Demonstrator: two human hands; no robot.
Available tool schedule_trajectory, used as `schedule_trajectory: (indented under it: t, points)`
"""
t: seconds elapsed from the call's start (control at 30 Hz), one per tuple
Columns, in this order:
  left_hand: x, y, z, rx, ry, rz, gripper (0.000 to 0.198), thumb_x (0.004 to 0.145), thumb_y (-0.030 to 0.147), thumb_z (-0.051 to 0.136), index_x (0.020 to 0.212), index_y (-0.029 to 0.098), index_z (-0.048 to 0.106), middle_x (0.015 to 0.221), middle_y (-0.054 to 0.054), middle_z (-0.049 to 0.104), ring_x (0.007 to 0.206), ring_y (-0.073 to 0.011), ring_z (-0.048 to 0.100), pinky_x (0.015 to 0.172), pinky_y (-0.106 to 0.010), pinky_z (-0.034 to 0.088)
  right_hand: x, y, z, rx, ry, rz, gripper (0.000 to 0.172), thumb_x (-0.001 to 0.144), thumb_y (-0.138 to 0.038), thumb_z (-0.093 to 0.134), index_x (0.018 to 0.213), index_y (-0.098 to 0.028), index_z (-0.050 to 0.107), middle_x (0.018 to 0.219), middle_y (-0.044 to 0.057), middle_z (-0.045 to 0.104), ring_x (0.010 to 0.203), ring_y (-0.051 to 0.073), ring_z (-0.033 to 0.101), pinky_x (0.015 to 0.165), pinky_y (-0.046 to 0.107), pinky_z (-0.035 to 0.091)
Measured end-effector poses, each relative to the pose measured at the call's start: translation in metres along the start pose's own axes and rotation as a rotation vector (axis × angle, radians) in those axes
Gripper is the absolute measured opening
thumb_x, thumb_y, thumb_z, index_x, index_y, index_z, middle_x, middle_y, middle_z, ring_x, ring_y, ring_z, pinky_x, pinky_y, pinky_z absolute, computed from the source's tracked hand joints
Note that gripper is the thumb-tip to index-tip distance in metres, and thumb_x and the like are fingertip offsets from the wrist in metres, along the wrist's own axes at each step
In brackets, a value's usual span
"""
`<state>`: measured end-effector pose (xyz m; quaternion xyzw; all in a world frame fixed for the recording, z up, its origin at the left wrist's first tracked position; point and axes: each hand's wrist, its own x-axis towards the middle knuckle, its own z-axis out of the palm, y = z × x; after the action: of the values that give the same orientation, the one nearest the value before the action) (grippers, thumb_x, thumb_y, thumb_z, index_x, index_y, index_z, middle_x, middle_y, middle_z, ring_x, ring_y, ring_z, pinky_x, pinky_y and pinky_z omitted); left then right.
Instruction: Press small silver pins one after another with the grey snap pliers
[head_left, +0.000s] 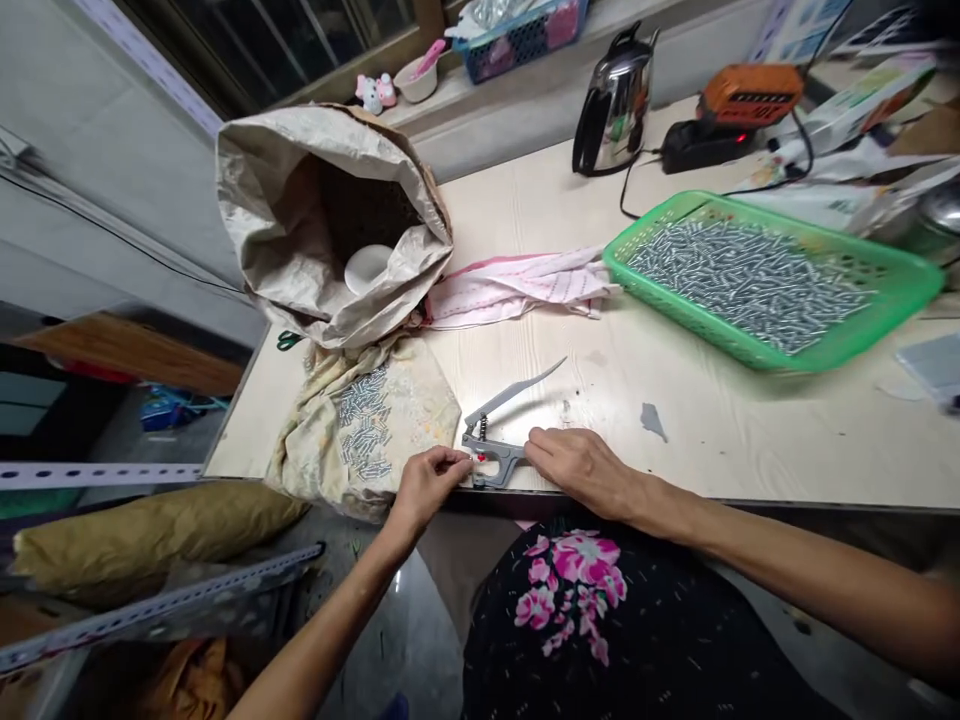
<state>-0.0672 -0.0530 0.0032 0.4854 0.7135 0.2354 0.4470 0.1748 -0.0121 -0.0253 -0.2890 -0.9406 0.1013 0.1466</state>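
Note:
Grey snap-fastener pliers (501, 458) lie near the table's front edge, their handles spread apart and a spring between them. My right hand (574, 465) is closed around the lower handle, while the upper handle points up and away, untouched. At the jaw, beside a small red part (481, 458), my left hand (435, 485) pinches with thumb and forefinger. Whatever lies between those fingertips is too small to make out. To the left, small silvery metal pins (365, 425) are spread over a stained cloth (424, 395).
A large paper-like sack (262, 180) gapes open behind the cloth, with a white bowl (367, 268) inside. On the right stands a green basket (892, 290) of similar metal pieces. A pink-white towel (517, 285), a kettle (615, 100) and a battery charger (701, 148) are farther back.

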Motion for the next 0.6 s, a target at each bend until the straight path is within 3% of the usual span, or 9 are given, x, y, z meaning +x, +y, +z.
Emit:
schedule_trajectory:
  t: [0.17,0.43,0.6]
  points:
    - [0.0,0.0,0.006,-0.043,-0.051,-0.032,0.041,0.064,0.051,0.072,0.075,0.012,0.071,0.07,-0.004,0.069,0.063,-0.0139,0.057,0.061,-0.024,0.042,-0.001,-0.004,-0.007,0.004,-0.013,-0.045,0.022,0.091,-0.002,0.037,0.085,-0.017,0.053,0.081,0.004,0.055,0.066,0.016,0.043,0.057,0.032,0.028]
    - [0.004,0.002,0.007,0.061,-0.066,-0.08,0.044,0.061,0.054,0.068,0.073,0.011,0.07,0.061,-0.001,0.062,0.057,-0.0123,0.05,0.053,-0.022,0.034,0.002,0.003,0.006,0.052,0.025,-0.009,0.02,0.094,-0.007,0.036,0.085,-0.017,0.052,0.081,0.004,0.054,0.063,0.014,0.041,0.054,0.031,0.023]
    - [0.011,0.003,0.007,0.162,-0.121,-0.088,0.043,0.062,0.053,0.064,0.07,0.011,0.07,0.059,-0.001,0.059,0.056,-0.0117,0.047,0.052,-0.022,0.031,0.001,0.005,0.007,0.052,-0.062,0.046,0.019,0.096,-0.012,0.038,0.087,-0.017,0.054,0.085,0.004,0.058,0.065,0.015,0.046,0.057,0.03,0.028]
